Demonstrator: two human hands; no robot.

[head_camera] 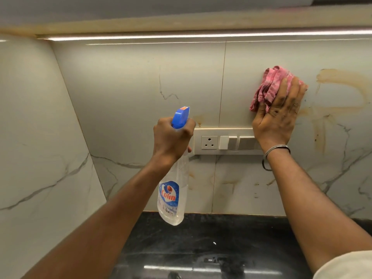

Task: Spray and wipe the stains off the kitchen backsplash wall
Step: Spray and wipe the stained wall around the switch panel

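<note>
Wiping in hand. We press pink cloth [269, 87] flat against backsplash wall [141, 77] with right hand [279, 119], fingers straight, just above switch panel [233, 142]. Left hand [173, 137] grips Colin spray bottle [172, 194] by neck, nozzle toward wall, bottle hanging above black countertop [201, 238]. Brown stains [342, 78] smeared right of cloth, fainter marks below panel and beside nozzle. Next, we judge: sweep cloth rightward across big smear, firm pressure; fresh spray there likely needed, keep mist off socket [209, 142].
</note>
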